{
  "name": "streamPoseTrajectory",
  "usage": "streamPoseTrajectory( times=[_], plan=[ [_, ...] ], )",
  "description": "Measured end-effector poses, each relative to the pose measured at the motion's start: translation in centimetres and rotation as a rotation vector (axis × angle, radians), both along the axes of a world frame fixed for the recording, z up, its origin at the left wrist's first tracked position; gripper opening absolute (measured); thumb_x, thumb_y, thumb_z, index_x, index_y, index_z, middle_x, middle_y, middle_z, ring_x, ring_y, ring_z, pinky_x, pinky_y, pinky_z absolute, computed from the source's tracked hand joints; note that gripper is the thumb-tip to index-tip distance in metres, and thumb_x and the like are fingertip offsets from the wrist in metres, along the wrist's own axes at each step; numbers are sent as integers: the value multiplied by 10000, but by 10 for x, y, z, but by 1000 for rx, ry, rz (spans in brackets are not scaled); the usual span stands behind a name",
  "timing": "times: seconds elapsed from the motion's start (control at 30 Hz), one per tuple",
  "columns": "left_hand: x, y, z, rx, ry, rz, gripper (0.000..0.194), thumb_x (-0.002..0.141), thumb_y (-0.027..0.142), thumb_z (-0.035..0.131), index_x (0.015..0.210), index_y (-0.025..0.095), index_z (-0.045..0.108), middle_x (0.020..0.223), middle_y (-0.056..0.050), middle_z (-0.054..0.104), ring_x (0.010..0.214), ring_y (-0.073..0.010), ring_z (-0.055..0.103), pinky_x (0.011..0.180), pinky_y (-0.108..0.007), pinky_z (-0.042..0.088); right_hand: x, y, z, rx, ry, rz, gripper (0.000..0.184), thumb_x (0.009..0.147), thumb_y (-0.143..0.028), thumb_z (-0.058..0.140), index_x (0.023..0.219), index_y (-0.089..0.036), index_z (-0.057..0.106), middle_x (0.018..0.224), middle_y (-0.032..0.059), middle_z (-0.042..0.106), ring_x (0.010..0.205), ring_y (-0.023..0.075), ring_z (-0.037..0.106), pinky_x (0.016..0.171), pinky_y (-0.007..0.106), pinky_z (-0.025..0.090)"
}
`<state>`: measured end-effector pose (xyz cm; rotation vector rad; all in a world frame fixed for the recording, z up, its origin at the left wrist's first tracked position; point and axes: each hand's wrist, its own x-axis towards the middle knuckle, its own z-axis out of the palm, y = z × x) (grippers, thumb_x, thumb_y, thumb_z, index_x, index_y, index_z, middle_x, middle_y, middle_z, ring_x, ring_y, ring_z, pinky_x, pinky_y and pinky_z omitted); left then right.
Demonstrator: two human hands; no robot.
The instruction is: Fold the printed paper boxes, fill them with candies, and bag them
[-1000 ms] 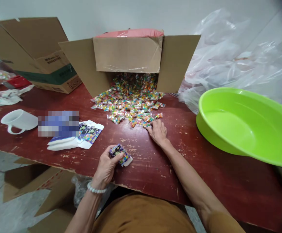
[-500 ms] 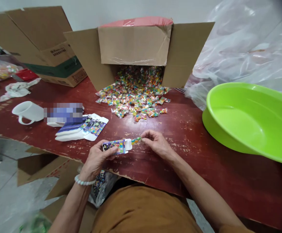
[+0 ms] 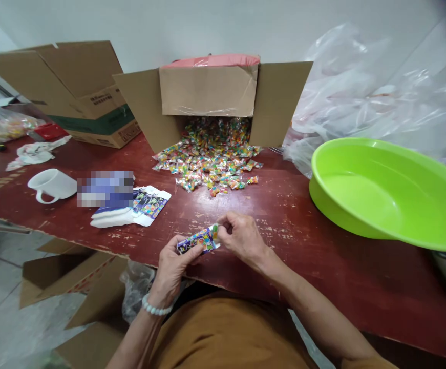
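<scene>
Printed box is lying in our left hand while our right hand is pinching its end, hands together, candy packets lying at twelve o'clock.

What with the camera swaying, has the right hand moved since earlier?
Yes: the right hand has drawn back from the candy pile to the packet in the left hand.
</scene>
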<state>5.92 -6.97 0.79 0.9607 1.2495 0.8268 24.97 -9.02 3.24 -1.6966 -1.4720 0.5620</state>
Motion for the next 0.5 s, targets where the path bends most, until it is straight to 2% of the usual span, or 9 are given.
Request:
streamPoseTrajectory(
  times=[0.1,0.17,0.23,0.27,0.33,0.43,0.5],
  plan=[
    [2,-8,-4,-38,21,-142,434,554,360,905,763,166,578,657,33,660,515,-99,583,507,-212,511,-6,-5,2,-81,160,32,167,718,-149,579,798,-184,722,699,18,718,603,146,629,586,241,470],
    [2,-11,-2,-82,12,-309,423,565,345,902,839,157,639,704,7,690,550,-113,608,534,-217,511,-5,-7,0,-140,297,54,155,711,-153,589,789,-175,721,725,17,731,618,143,642,568,227,472],
    [3,-12,3,-94,-10,-462,432,597,320,891,931,141,683,786,-31,717,633,-129,644,586,-212,513,-1,-8,-2,-161,343,97,149,721,-154,594,795,-170,723,758,20,743,650,144,655,586,222,478],
    [3,-13,5,-90,-32,-506,426,630,321,875,967,137,689,824,-44,721,673,-136,656,617,-214,518,1,-9,-2,-158,310,131,153,736,-161,595,811,-172,728,771,20,747,664,146,659,600,224,478],
    [4,-15,9,-84,-94,-514,408,713,356,819,1033,150,671,875,-52,717,700,-148,674,644,-235,530,7,-12,1,-143,166,205,181,770,-167,587,861,-188,741,790,21,752,682,154,660,617,235,466],
    [7,-18,10,-89,-159,-469,361,793,401,742,1060,192,620,843,-27,697,594,-143,669,568,-242,516,12,-17,8,-90,-104,292,222,793,-121,567,877,-208,753,827,41,752,732,175,655,663,258,450],
    [10,-20,11,-49,-176,-495,314,815,391,720,1040,199,615,801,-9,680,549,-118,637,544,-222,497,11,-20,11,-40,-202,354,214,798,-94,568,840,-199,750,830,58,743,779,188,652,710,271,453]
  ],
)
